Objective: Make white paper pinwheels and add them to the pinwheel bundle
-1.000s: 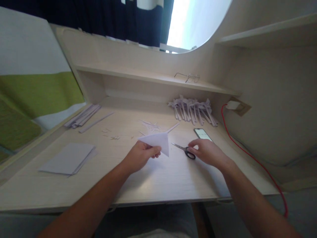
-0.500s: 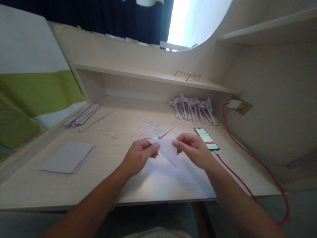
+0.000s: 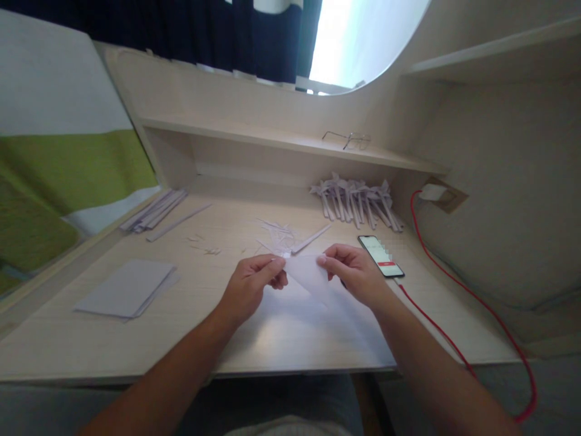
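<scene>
Both hands, left (image 3: 249, 284) and right (image 3: 356, 272), pinch the paper (image 3: 308, 275) over bare desk (image 3: 281, 339), phone (image 3: 380, 256) just right. A second ago the right touched scissors.

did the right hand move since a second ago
Yes: the right hand left the scissors beside the phone and came left to pinch the paper.

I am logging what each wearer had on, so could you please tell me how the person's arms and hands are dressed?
Both arms are bare up to the bottom edge of the picture: no sleeve shows. The left hand and the right hand are ungloved, and no ring, watch, bracelet or marking can be made out on either hand or wrist. The nails look short and plain.
</scene>
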Demonstrator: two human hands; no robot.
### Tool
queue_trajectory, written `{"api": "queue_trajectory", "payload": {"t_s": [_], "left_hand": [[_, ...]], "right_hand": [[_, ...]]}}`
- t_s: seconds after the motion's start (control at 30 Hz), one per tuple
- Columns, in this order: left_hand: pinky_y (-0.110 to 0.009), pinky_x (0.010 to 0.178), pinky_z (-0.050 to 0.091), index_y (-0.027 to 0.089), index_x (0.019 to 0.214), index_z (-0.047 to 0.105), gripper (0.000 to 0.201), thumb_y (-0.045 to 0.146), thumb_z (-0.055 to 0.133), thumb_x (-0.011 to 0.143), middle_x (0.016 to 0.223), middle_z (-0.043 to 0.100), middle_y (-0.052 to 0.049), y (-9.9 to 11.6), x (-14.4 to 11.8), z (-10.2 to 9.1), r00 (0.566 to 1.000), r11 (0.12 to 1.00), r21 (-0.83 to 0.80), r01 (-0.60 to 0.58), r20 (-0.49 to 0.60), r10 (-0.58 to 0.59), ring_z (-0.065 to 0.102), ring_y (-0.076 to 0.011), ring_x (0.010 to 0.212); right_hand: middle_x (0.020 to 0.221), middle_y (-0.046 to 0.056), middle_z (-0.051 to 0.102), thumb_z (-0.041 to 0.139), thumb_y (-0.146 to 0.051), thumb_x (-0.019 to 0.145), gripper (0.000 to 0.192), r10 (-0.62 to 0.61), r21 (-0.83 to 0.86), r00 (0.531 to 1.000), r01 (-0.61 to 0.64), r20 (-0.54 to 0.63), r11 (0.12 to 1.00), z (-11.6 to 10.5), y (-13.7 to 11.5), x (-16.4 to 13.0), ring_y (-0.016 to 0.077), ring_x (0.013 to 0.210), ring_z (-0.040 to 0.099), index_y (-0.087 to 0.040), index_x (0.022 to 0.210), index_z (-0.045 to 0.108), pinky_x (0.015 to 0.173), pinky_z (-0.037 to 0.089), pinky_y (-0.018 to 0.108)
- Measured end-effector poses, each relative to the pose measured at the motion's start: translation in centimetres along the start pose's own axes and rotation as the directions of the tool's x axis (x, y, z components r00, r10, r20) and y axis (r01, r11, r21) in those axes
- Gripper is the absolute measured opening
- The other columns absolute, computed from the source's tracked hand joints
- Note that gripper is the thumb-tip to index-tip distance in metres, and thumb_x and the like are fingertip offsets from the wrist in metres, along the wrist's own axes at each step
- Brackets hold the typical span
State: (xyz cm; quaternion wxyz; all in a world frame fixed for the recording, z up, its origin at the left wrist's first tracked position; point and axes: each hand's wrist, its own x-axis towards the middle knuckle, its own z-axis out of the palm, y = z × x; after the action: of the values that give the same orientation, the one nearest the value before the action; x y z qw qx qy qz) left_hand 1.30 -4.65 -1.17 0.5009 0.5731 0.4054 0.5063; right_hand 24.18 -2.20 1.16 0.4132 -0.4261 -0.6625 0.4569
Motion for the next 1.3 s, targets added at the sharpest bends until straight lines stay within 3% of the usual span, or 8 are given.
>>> {"api": "queue_trajectory", "payload": {"t_s": [0.23,0.5,0.8,0.9,0.97,1.07,1.23,1.3], "left_hand": [[-0.027,0.067,0.049,0.016,0.065,0.072,0.041,0.044,0.063,0.093,0.066,0.068,-0.004,-0.3,0.2,0.3,1.000,1.000,0.014,-0.014,-0.001,0.014,0.060,-0.0148,0.064],[-0.024,0.062,0.048,0.017,0.066,0.074,0.022,0.035,0.076,0.079,0.060,0.067,0.000,-0.7,0.5,-0.3,0.998,1.000,0.025,-0.002,-0.055,0.003,0.059,-0.0129,0.060],[-0.024,0.062,0.050,0.017,0.062,0.072,0.025,0.033,0.075,0.081,0.060,0.067,-0.001,-0.6,0.1,-0.3,0.992,1.000,0.026,-0.008,-0.122,0.011,0.061,-0.0126,0.060],[-0.024,0.064,0.052,0.018,0.086,0.077,0.014,0.029,0.079,0.077,0.081,0.074,-0.002,-1.4,0.0,-0.1,0.989,1.000,0.014,-0.025,-0.147,0.027,0.066,-0.0141,0.070],[-0.025,0.067,0.054,0.022,0.107,0.075,0.033,0.025,0.081,0.075,0.103,0.076,-0.004,-2.0,-0.1,-0.1,0.988,0.999,0.011,-0.045,-0.146,0.046,0.070,-0.0160,0.081],[-0.025,0.069,0.056,0.024,0.108,0.074,0.033,0.020,0.079,0.075,0.111,0.074,-0.003,-2.5,-0.2,-0.1,0.987,0.995,0.060,-0.082,-0.131,0.089,0.072,-0.0171,0.086],[-0.026,0.073,0.058,0.021,0.095,0.075,0.020,0.019,0.077,0.075,0.097,0.075,-0.003,-2.1,-0.2,0.0,0.980,0.989,0.128,-0.077,-0.175,0.099,0.072,-0.0164,0.082],[-0.026,0.072,0.059,0.020,0.094,0.075,0.021,0.020,0.078,0.074,0.096,0.075,-0.002,-1.9,-0.2,0.1,0.977,0.990,0.124,-0.060,-0.195,0.083,0.072,-0.0159,0.079]], "right_hand": [[0.073,0.004,0.073,0.081,-0.048,0.082,0.034,0.133,0.082,0.981,-0.145,0.139,0.986,1.0,1.1,-0.1,0.0152,0.062,0.063,-0.015,0.088,0.076,0.058,0.047,0.027],[0.069,0.004,0.073,0.081,-0.045,0.082,0.032,0.118,0.017,0.976,-0.123,0.183,0.992,1.0,1.8,1.1,0.0145,0.060,0.063,-0.014,0.078,0.075,0.058,0.047,0.026],[0.072,0.004,0.075,0.082,-0.033,0.080,0.020,0.136,0.035,0.957,-0.150,0.257,0.988,0.4,2.7,1.4,0.0159,0.064,0.067,-0.015,0.075,0.076,0.066,0.053,0.029],[0.070,0.005,0.074,0.081,-0.031,0.080,0.019,0.133,0.026,0.954,-0.145,0.269,0.989,0.2,2.9,1.4,0.0156,0.063,0.067,-0.014,0.073,0.076,0.066,0.051,0.029],[0.068,0.005,0.074,0.081,-0.030,0.080,0.018,0.136,0.017,0.952,-0.146,0.274,0.989,0.1,3.0,1.4,0.0150,0.063,0.066,-0.014,0.073,0.076,0.066,0.050,0.028],[0.068,0.004,0.073,0.080,-0.028,0.081,0.017,0.138,0.015,0.951,-0.148,0.277,0.989,0.1,3.3,1.4,0.0145,0.063,0.065,-0.014,0.074,0.076,0.066,0.050,0.028],[0.074,0.001,0.071,0.078,-0.028,0.082,0.018,0.128,0.078,0.952,-0.155,0.279,0.985,0.3,3.3,1.3,0.0130,0.061,0.064,-0.015,0.092,0.070,0.060,0.051,0.027],[0.077,-0.002,0.069,0.080,-0.025,0.079,0.040,0.115,0.141,0.957,-0.157,0.267,0.977,0.5,3.3,1.2,0.0117,0.059,0.063,-0.018,0.114,0.063,0.057,0.051,0.025]]}}
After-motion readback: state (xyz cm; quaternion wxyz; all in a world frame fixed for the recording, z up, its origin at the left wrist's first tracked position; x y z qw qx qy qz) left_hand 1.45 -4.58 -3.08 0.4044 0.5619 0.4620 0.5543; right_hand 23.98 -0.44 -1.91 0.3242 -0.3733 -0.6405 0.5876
